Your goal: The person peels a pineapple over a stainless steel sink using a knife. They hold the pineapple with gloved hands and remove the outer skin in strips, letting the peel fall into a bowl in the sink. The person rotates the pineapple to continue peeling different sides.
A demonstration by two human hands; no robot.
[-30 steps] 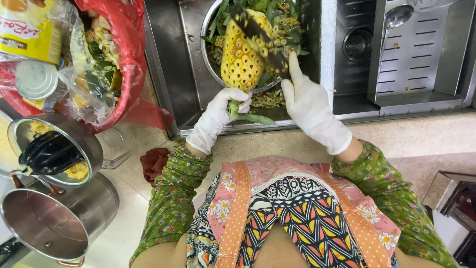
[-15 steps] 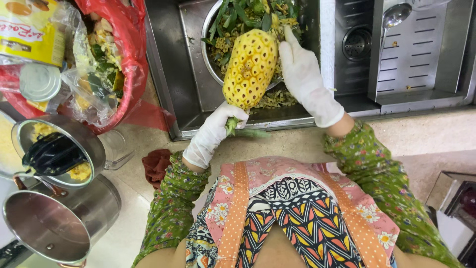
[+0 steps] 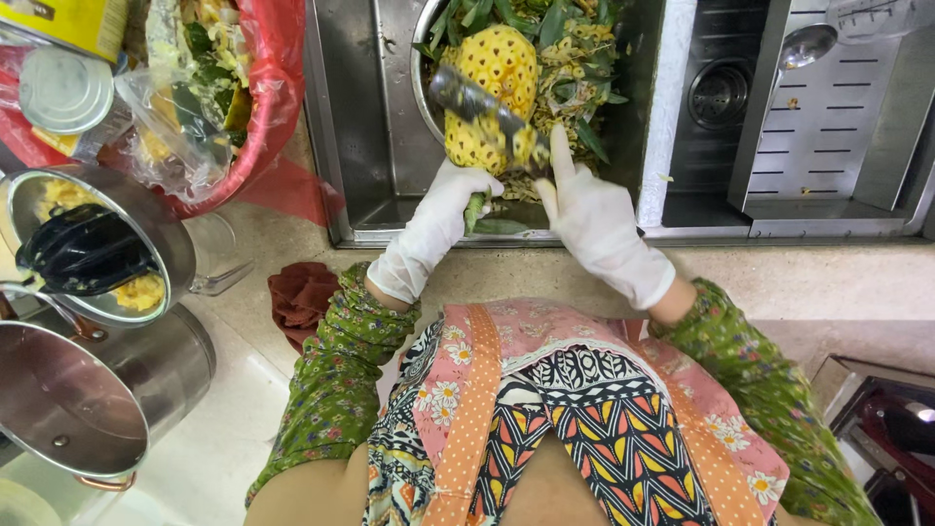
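1. Here, take the sink (image 3: 375, 209) as the landmark: left of it on the bench (image 3: 828, 282) stand a steel pot (image 3: 93, 390), a strainer bowl (image 3: 88, 248) and a red waste bag (image 3: 263, 107). They sit well apart from the cutting, which suits the work.
2. Inside the sink, over a steel basin (image 3: 421, 58) of leafy trimmings, the pineapple (image 3: 487, 93) stands partly peeled, crown end towards the person.
3. At the sink's front edge, the left hand (image 3: 433, 229) is closed around the green stem stub, gripping it. It probably helps to keep that grip low, clear of the blade's path.
4. Just right of it, the right hand (image 3: 594, 229) is closed on the handle of the knife (image 3: 482, 102), forefinger stretched along it; the blade lies across the fruit's lower flank.
5. Judging from this, shallow strokes away from the left hand, turning the fruit between cuts, let peel drop into the basin.
6. Right of the sink lies a ridged draining board (image 3: 828, 117) with a ladle (image 3: 808, 44).
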